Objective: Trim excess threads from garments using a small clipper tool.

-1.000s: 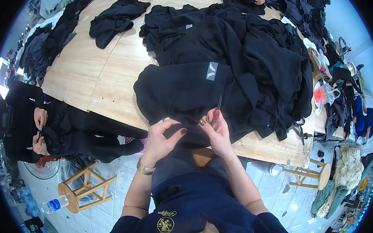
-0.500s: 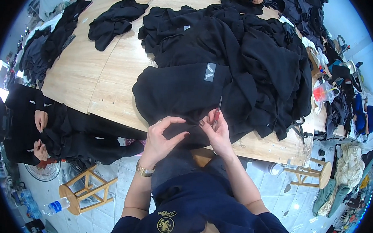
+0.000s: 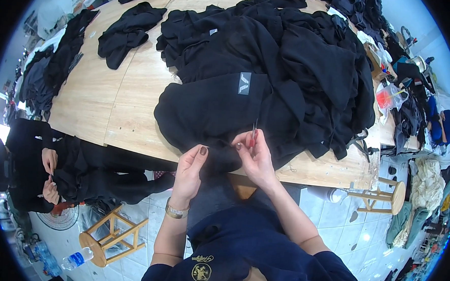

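Note:
A black garment [image 3: 206, 109] with a small grey label [image 3: 244, 83] lies spread at the table's near edge. At its lower left edge my left hand [image 3: 189, 171] is closed, thumb pressed to the fingers, pinching the cloth. My right hand [image 3: 257, 160] lies over the garment's near part. In its curled fingers is a pair of small thread snips [image 3: 253, 138] with red on the handle, the blades pointing away from me. The right thumb and index finger come together beside the cloth; whether they also pinch it is hard to see.
A heap of black garments [image 3: 320, 64] covers the far right of the wooden table [image 3: 135, 100]. Another black piece [image 3: 126, 33] lies at the far left. To my left a co-worker's hands [image 3: 50, 174] handle black cloth. Wooden stools [image 3: 93, 248] stand on both sides.
My left fingers, spread apart before, have closed into a pinch at the garment's edge. My right hand keeps the snips. The whole view has shifted slightly.

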A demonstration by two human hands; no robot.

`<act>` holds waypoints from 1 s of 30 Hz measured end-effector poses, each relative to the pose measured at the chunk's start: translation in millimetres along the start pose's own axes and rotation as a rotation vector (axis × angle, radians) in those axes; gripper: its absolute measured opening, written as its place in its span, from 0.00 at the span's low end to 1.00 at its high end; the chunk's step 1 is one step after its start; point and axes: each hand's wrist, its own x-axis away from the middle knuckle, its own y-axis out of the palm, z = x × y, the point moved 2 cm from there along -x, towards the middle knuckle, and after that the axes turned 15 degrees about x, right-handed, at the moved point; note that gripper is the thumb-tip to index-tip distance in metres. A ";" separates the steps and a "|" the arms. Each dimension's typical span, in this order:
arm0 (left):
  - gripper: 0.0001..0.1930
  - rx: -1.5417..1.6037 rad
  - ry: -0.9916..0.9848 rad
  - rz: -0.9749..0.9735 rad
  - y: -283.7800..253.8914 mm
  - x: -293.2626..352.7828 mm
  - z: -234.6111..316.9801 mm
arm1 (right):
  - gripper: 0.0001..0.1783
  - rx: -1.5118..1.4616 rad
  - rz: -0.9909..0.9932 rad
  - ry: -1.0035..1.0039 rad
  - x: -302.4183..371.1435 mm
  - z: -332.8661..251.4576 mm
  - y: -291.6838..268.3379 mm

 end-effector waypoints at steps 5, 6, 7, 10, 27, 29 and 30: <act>0.11 0.020 -0.001 0.029 5.4 -0.6 2.5 | 0.12 0.049 0.028 -0.236 3.5 -22.0 -2.0; 0.11 0.018 -0.001 0.028 4.3 -0.5 2.1 | 0.14 0.099 -0.001 -0.261 4.6 -25.4 -0.5; 0.10 -0.025 -0.002 0.037 1.9 -0.2 1.2 | 0.15 0.151 -0.040 -0.238 5.9 -33.3 0.1; 0.09 -0.091 0.016 0.051 1.4 -0.3 1.9 | 0.14 0.259 -0.046 -0.229 6.9 -40.8 1.7; 0.07 0.112 0.053 0.161 0.9 -3.3 6.5 | 0.16 0.678 -0.072 -0.182 17.4 -26.6 -12.0; 0.07 0.136 0.047 0.181 1.1 -3.8 4.2 | 0.16 0.836 -0.067 -0.296 19.6 -23.7 -10.5; 0.08 0.159 0.041 0.201 0.6 -3.8 4.0 | 0.16 0.856 -0.053 -0.324 18.8 -26.4 -9.2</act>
